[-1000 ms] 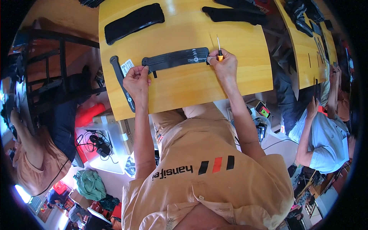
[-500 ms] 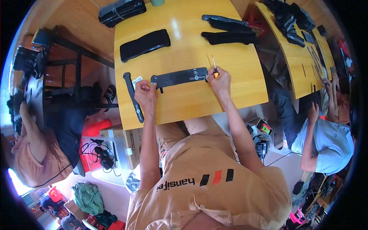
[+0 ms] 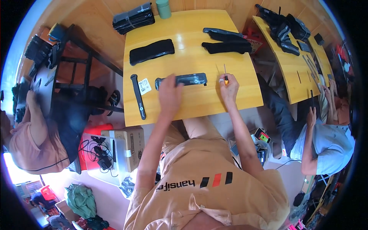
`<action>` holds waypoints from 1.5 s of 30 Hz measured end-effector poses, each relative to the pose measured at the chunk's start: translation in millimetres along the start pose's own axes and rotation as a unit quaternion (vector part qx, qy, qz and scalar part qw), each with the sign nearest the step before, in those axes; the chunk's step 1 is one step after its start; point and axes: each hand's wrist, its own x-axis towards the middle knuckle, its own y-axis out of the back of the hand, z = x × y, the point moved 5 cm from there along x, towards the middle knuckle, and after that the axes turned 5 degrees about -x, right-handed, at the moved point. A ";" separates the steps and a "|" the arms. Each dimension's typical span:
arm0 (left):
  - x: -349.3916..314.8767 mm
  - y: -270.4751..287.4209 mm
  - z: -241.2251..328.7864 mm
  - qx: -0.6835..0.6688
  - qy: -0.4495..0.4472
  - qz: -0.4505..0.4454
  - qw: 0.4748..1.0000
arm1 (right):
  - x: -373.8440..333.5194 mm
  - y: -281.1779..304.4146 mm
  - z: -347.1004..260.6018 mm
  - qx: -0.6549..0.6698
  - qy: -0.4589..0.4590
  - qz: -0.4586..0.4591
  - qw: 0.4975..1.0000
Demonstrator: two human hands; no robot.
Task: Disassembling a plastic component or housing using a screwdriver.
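On the table in front of me lies a flat dark strap bundle (image 3: 193, 79) with a pale printed mark near its right end. My left hand (image 3: 170, 93) is over its left part, smeared by motion, so its fingers are unclear. To the right of the bundle and apart from it, my right hand (image 3: 229, 91) closes round a thin-shafted screwdriver (image 3: 225, 78) with a yellow handle, its shaft pointing away from me. A single black strap (image 3: 138, 100) with a looped end lies at the left, beside a white printed label (image 3: 144, 86).
Farther back on the yellow table (image 3: 199, 101) lie a folded black pile (image 3: 152, 52) and long black bundles (image 3: 226, 47). A tied dark stack (image 3: 133, 18) and a green canister (image 3: 163, 9) stand at the far edge. Other people sit at both sides.
My left hand has left the bundle's left end and moved right across it. My right hand, still holding the screwdriver, has drawn away from its right end. The view has shifted slightly.
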 end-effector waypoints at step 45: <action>-84.6 84.2 -45.5 -0.540 0.373 0.054 0.753 | -47.1 -3.0 -81.0 0.249 -0.096 -0.250 0.931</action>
